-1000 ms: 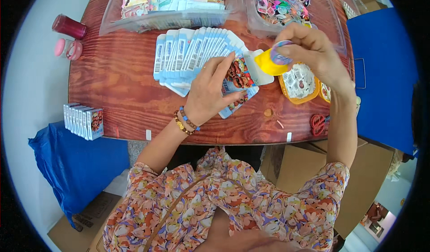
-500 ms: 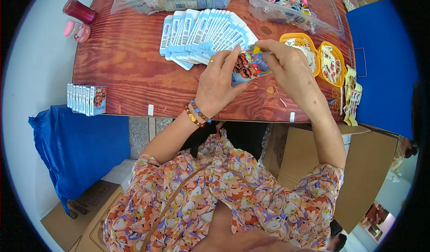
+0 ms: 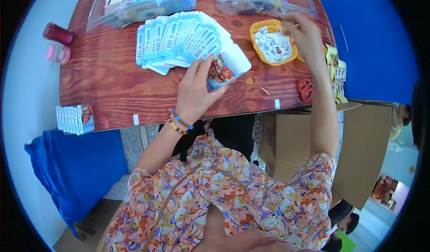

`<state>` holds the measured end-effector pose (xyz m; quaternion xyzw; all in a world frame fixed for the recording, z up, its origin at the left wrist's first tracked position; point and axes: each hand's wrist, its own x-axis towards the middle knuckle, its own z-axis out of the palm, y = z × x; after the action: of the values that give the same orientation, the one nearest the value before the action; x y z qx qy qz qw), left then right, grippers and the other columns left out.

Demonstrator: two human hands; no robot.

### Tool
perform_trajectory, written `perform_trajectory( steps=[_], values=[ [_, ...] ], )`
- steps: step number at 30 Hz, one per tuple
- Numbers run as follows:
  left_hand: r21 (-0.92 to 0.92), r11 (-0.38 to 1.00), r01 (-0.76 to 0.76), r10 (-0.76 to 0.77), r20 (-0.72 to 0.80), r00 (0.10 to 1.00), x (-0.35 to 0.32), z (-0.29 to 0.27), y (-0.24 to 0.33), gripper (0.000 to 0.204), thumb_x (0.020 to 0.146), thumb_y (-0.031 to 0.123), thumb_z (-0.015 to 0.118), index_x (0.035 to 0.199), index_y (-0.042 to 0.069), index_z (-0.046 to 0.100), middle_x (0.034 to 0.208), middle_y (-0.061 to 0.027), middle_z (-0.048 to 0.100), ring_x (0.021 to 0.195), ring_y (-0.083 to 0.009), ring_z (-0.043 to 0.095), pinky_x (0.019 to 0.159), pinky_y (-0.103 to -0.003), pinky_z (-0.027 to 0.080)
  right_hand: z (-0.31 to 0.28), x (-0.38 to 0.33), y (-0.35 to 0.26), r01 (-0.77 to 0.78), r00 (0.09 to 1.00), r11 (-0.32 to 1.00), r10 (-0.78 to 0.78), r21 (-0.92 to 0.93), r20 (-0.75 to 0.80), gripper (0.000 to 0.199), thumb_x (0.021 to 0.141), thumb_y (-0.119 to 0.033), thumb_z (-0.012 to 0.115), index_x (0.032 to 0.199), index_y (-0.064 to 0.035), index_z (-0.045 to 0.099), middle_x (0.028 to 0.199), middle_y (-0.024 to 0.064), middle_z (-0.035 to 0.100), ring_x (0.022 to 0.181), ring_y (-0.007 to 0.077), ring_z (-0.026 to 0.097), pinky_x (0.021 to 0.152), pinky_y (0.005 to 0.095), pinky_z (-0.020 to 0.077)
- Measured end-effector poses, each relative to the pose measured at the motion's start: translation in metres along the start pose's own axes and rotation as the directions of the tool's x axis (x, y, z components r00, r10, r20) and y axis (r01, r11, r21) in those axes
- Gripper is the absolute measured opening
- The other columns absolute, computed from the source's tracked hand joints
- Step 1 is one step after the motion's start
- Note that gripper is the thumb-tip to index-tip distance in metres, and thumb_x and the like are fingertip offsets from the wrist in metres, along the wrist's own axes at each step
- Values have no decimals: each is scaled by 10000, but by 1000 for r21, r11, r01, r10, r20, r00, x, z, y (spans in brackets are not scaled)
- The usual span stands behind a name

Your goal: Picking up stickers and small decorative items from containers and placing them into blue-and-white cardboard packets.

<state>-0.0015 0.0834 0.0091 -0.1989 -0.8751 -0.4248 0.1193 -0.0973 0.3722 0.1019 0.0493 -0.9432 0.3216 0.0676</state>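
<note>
Left of the yellow basket [image 3: 280, 63], holding a box [image 3: 222, 71] in left hand [image 3: 194, 90], between thumb and fingers; beside basket, cannot tell right hand's [image 3: 309, 39] grip.

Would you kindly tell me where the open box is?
In the head view's upper middle, the open box is in the left hand, by the right end of the fanned cartons.

Bright, cool, soft light; the fanned cartons [image 3: 179, 39] look nearly washed out, the bench [image 3: 105, 75] faintly glossy. Fingers [image 3: 301, 19] of the right hand [image 3: 309, 39] blur slightly. Fisheye distortion bends edges toward black corners.
</note>
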Motion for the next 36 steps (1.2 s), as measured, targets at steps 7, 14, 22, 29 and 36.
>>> perform_trajectory(
  steps=[7,14,22,29,36],
  values=[
    [-33,999,3,-1,67,998,-14,15,9,833,717,187,852,1432,40,450,1206,-177,556,1106,-340,594,902,-422,531,52,4,79,3,991,858,66,-514,117,335,833,-174,698,1128,-17,698,978,178,719,900,329,703,825,403,543],
    [-60,998,-11,14,39,999,-11,16,9,841,720,197,855,1434,36,440,1217,-180,540,1112,-341,587,913,-425,527,54,12,87,46,965,801,118,-596,234,205,852,-111,594,983,-1,706,915,225,697,879,393,685,802,475,541],
    [-42,998,-46,48,57,997,-9,22,8,836,723,200,847,1433,37,438,1214,-179,537,1112,-347,582,906,-433,525,10,-6,81,-335,929,879,250,338,272,257,892,-102,649,1131,-33,717,822,6,689,643,33,647,453,182,361],
    [68,995,-77,73,61,995,8,38,10,829,712,256,850,1412,44,459,1173,-148,535,1060,-318,595,835,-413,549,5,-26,55,-393,905,697,178,600,386,220,933,-116,680,1143,-54,706,790,-25,657,546,16,536,455,171,336],
    [119,990,-70,60,79,995,16,46,19,841,709,262,852,1414,32,456,1153,-132,534,1029,-299,609,787,-398,568,13,-53,4,-285,932,736,64,615,356,186,908,-83,701,1091,-51,713,791,-13,669,515,12,491,463,157,365]
  ],
)
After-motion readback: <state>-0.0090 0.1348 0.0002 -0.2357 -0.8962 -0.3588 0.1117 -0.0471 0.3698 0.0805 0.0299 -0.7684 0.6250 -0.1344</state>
